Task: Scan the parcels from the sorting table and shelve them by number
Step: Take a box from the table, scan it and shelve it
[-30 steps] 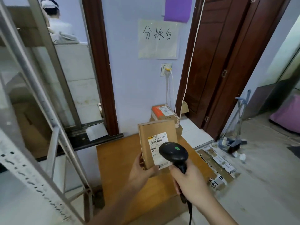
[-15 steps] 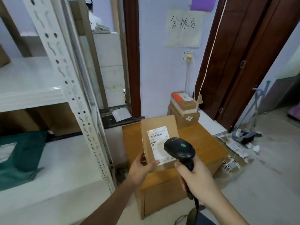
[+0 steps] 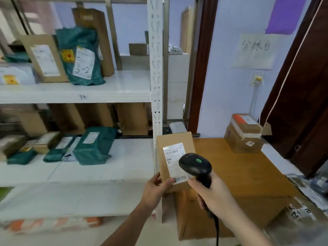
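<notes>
Gripping the box [image 3: 174, 157] by its lower left corner, the left hand [image 3: 156, 188] has its thumb across the front face and its fingers curled behind, holding the box upright at lower centre of the frame with the label [image 3: 174, 161] facing the camera. The right hand [image 3: 212, 194] is wrapped round the handle of the scanner [image 3: 195, 165], whose black head sits just in front of the label's lower right part, a green light showing on top; its cable drops out of the bottom of the frame.

Both grips look the same as a second ago. What has changed is the view: it has swung left, so the table [image 3: 239, 166] that filled the middle now lies at right, and the shelves [image 3: 113, 93] fill the left half. That reads as a turn from scanning toward shelving, though whether the scan registered cannot be told from the pictures.

Two stacked boxes [image 3: 244, 134] sit at the table's far corner, probably waiting their turn. On the upper shelf a green bag [image 3: 79, 55] carries a handwritten "3-2", with a small mark on the shelf edge beneath it, too blurred to read. The label's own number is too small to make out, so the right slot cannot be judged. Free space shows on both shelves just left of the white upright [image 3: 156, 86].
</notes>
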Motion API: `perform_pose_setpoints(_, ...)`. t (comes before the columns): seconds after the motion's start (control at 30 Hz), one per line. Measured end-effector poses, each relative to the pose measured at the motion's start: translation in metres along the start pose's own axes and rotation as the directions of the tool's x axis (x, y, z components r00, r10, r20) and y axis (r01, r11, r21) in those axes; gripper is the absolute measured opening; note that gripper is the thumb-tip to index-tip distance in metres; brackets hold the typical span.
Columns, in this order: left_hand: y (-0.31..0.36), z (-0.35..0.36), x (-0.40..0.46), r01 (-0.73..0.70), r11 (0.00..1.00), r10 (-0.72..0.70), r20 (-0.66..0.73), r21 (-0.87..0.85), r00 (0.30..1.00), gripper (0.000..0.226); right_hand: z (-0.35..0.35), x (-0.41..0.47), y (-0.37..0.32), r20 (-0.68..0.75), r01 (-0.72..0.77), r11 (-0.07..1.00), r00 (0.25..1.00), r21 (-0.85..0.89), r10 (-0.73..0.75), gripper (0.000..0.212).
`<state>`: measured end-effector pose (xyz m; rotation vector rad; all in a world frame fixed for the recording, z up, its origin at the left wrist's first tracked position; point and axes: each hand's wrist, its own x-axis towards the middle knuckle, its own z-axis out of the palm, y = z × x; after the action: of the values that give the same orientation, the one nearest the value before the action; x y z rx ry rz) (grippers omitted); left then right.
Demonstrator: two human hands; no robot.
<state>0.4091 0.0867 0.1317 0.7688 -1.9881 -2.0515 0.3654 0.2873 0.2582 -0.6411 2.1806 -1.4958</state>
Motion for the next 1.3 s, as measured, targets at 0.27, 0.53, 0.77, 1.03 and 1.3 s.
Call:
perform_pose_setpoints(0.27, -0.004, -0.065, -0.067, -0.106, 0.989, 0.087, -0.181, -0.103, 0.98, 0.074, 0.053, -0.028, -0.034, 0.121, 0.029, 1.0, 0.992, 0.004, -0.029, 0.008)
perform_pose_setpoints(0.53, 0.008, -0.16, -0.095, -0.221, 0.967, 0.178, -0.281, -0.13, 0.943, 0.033, 0.134, -0.042, -0.079, 0.126, 0.113, 0.994, 0.986, -0.002, -0.112, 0.01)
perform_pose_setpoints(0.77, 0.039, -0.24, -0.087, -0.281, 0.956, 0.242, -0.314, -0.084, 0.918, 0.052, 0.184, -0.032, -0.129, 0.088, 0.17, 0.985, 0.981, 0.031, -0.172, 0.008)
perform_pose_setpoints(1.03, 0.118, -0.267, -0.043, -0.423, 0.906, 0.407, -0.251, -0.014, 0.878, 0.087, 0.169, -0.001, -0.196, 0.01, 0.325, 0.945, 0.946, 0.016, -0.325, 0.015)
perform_pose_setpoints(1.3, 0.208, -0.264, 0.038, -0.573, 0.818, 0.572, -0.175, 0.049, 0.801, 0.095, 0.138, 0.056, -0.248, -0.05, 0.445, 0.895, 0.894, -0.031, -0.446, 0.02)
